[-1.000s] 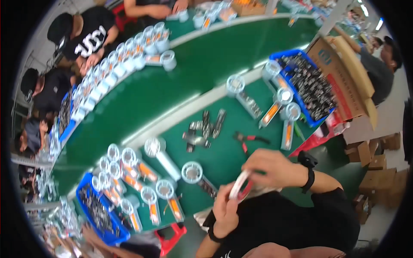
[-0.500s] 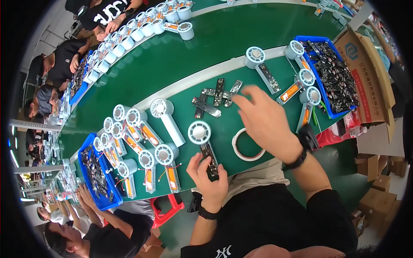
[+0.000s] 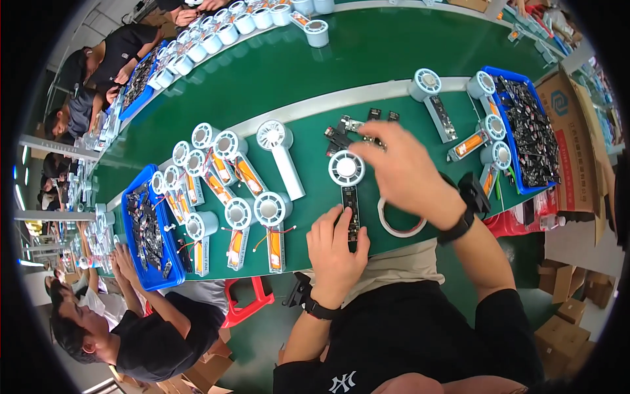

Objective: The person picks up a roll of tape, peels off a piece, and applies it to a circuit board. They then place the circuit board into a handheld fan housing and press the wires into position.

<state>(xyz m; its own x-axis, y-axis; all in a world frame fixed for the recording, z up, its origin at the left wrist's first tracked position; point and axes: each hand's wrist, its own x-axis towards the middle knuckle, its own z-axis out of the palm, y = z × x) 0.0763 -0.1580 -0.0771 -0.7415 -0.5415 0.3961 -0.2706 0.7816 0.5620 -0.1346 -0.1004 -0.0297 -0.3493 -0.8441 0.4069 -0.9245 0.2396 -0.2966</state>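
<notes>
A light-blue handheld fan (image 3: pixel 346 168) lies on the green table in front of me, a dark circuit board (image 3: pixel 350 205) showing along its handle. My left hand (image 3: pixel 336 246) grips the lower handle, fingers on one side and thumb on the other. Above and right of the fan's round head, my right hand (image 3: pixel 401 167) reaches over loose circuit boards (image 3: pixel 338 138). Its thumb and forefinger are apart, while the other fingers are partly hidden. A white ring-shaped roll of tape (image 3: pixel 394 230) lies partly under the right wrist.
Several fans with orange batteries (image 3: pixel 237 213) lie to the left, beside a blue tray (image 3: pixel 176 279) of parts. Another blue tray (image 3: pixel 525 75) full of dark parts stands right, near a cardboard box (image 3: pixel 577 141). Co-workers sit left; one person's hands (image 3: pixel 121 262) are near the left tray.
The view has shifted, so the table's things appear farther right. My right hand stays over the loose boards, now nearer the fan's head. My left hand keeps its place on the handle.
</notes>
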